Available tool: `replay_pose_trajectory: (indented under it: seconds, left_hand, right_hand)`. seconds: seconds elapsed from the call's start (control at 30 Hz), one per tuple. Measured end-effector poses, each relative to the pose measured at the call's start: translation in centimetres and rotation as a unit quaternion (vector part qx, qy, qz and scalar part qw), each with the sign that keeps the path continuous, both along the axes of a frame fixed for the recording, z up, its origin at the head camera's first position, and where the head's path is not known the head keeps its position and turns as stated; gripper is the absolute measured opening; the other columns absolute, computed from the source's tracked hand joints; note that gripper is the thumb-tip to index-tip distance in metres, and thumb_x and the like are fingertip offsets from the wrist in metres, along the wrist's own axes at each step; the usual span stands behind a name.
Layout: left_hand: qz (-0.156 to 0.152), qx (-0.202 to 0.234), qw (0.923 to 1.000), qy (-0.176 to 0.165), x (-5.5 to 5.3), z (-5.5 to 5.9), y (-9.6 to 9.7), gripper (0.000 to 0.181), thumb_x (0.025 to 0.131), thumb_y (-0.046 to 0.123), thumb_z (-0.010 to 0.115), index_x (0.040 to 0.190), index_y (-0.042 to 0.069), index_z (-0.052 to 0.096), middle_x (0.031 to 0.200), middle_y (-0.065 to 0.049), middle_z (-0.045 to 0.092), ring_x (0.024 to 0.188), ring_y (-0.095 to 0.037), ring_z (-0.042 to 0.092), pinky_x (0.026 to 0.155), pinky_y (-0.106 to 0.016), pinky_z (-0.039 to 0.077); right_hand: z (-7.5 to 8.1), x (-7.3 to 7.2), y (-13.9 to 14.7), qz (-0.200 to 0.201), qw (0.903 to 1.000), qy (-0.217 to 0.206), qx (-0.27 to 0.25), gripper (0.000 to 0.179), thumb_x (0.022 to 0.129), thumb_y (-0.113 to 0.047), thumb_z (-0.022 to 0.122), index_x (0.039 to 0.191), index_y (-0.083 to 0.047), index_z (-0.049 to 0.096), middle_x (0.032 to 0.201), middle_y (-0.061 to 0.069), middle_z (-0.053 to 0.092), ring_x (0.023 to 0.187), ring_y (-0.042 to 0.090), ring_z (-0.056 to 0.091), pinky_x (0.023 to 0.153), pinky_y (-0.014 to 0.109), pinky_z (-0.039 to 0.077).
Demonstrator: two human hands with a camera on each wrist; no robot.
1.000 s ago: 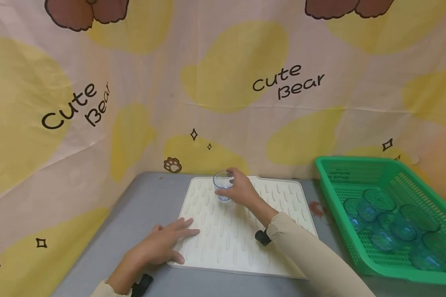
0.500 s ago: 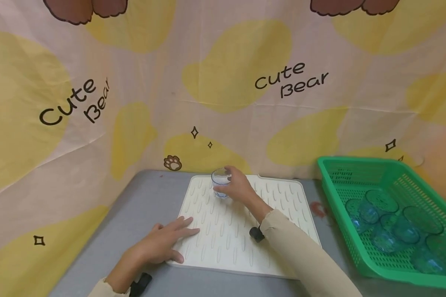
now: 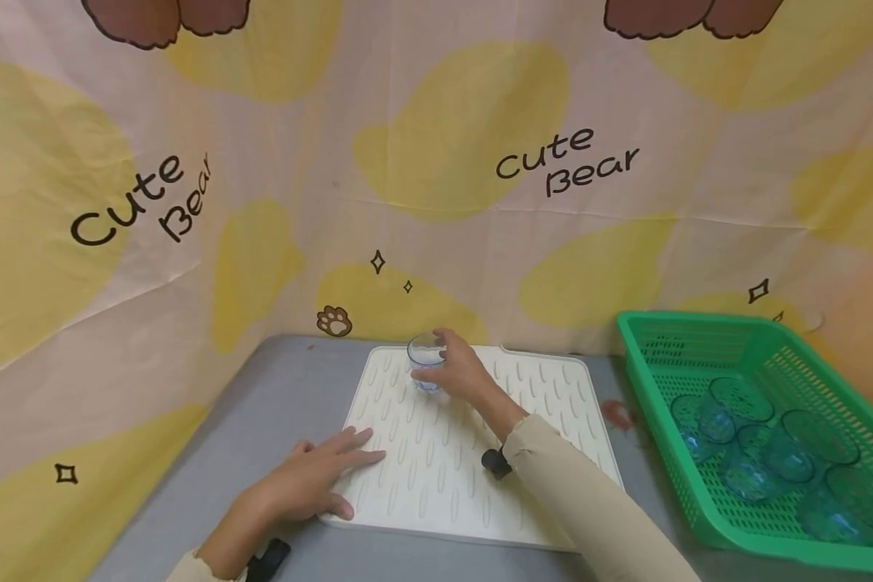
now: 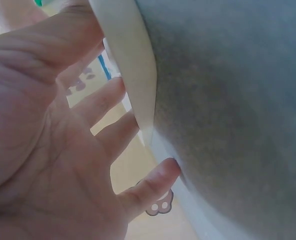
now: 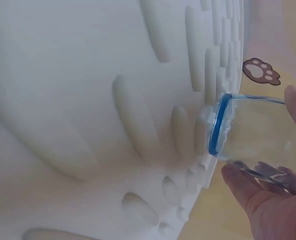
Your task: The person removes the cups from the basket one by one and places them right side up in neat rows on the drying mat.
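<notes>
My right hand (image 3: 461,373) grips a clear, blue-tinted drinking glass (image 3: 423,356) from its right side, thumb and fingers around the wall. The glass is upright near the back edge of a white ridged drying mat (image 3: 436,461). In the right wrist view the thick blue base of the glass (image 5: 219,125) is right at the mat's ridges. My left hand (image 3: 313,477) rests with spread fingers on the mat's front left corner. The left wrist view shows those fingers (image 4: 115,135) along the mat's edge, holding nothing.
A green plastic basket (image 3: 706,505) with several blue-tinted glasses (image 3: 749,461) stands to the right of the mat. Behind the grey table (image 3: 262,404) hangs a patterned cloth (image 3: 436,162), close to the mat's back edge; it also covers the left side.
My right hand and the glass have shifted slightly left along the back of the mat. The left hand keeps its place on the corner.
</notes>
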State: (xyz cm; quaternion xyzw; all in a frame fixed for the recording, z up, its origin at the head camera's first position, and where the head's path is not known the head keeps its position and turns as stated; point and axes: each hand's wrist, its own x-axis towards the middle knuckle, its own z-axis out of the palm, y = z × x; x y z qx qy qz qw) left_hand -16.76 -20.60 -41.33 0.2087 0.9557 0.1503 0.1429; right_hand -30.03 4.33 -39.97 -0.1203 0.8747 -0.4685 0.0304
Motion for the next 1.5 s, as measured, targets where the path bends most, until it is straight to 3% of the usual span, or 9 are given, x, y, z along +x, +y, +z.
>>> replay_pose_trajectory:
  seconds: [0.33, 0.6, 0.93, 1.2, 1.33, 1.5]
  left_hand:
    - [0.0, -0.005, 1.0, 0.003, -0.1, -0.1, 0.0, 0.08, 0.068, 0.039, 0.082, 0.142, 0.042, 0.052, 0.162, 0.003, 0.036, 0.15, -0.027, 0.032, 0.103, -0.066, 0.027]
    - [-0.005, 0.001, 1.0, 0.007, 0.1, 0.2, -0.1, 0.08, 0.067, 0.037, 0.083, 0.142, 0.039, 0.053, 0.161, 0.001, 0.036, 0.15, -0.031, 0.031, 0.103, -0.072, 0.025]
    - [-0.003, -0.003, 0.9999, 0.016, 0.2, 0.3, 0.1, 0.081, 0.066, 0.035, 0.083, 0.141, 0.038, 0.054, 0.16, 0.0, 0.038, 0.149, -0.03, 0.033, 0.103, -0.072, 0.026]
    - [0.025, -0.01, 0.9996, 0.013, 0.1, 0.4, 0.7, 0.08, 0.064, 0.032, 0.086, 0.139, 0.038, 0.057, 0.159, 0.003, 0.04, 0.149, -0.027, 0.034, 0.106, -0.068, 0.027]
    - [0.022, -0.008, 0.9996, 0.017, 0.3, 0.2, 0.6, 0.081, 0.063, 0.032, 0.086, 0.138, 0.038, 0.057, 0.158, 0.002, 0.041, 0.147, -0.028, 0.036, 0.104, -0.066, 0.029]
    - [0.02, -0.006, 0.9994, 0.027, 0.4, 0.1, 0.5, 0.082, 0.063, 0.033, 0.085, 0.139, 0.037, 0.056, 0.159, 0.003, 0.041, 0.148, -0.028, 0.036, 0.104, -0.067, 0.029]
  right_hand:
    - [0.0, -0.1, -0.1, 0.009, 0.9999, -0.005, 0.004, 0.087, 0.082, -0.027, 0.082, 0.153, -0.01, 0.034, 0.15, 0.014, 0.048, 0.136, 0.034, 0.052, 0.11, 0.047, 0.045]
    - [0.1, -0.3, -0.3, 0.022, 0.9997, -0.007, 0.001, 0.089, 0.082, -0.025, 0.082, 0.154, -0.01, 0.031, 0.153, 0.014, 0.046, 0.139, 0.035, 0.048, 0.114, 0.048, 0.04]
    - [-0.6, 0.1, 0.7, -0.006, 0.9997, 0.011, 0.019, 0.108, 0.072, -0.027, 0.09, 0.158, -0.018, 0.025, 0.159, 0.012, 0.038, 0.145, 0.035, 0.039, 0.117, 0.052, 0.035]
    - [0.5, 3.2, 3.7, -0.039, 0.998, 0.03, 0.039, 0.1, 0.078, -0.035, 0.085, 0.157, -0.017, 0.027, 0.162, 0.009, 0.033, 0.15, 0.033, 0.031, 0.119, 0.053, 0.031]
    - [1.7, 6.3, 5.8, -0.037, 0.9981, 0.025, 0.043, 0.092, 0.08, -0.038, 0.082, 0.155, -0.019, 0.032, 0.162, 0.007, 0.032, 0.152, 0.033, 0.026, 0.119, 0.056, 0.028]
    - [3.6, 10.4, 8.5, -0.028, 0.9969, 0.039, 0.062, 0.085, 0.079, -0.043, 0.081, 0.15, -0.024, 0.04, 0.158, 0.005, 0.039, 0.148, 0.033, 0.034, 0.115, 0.059, 0.033]
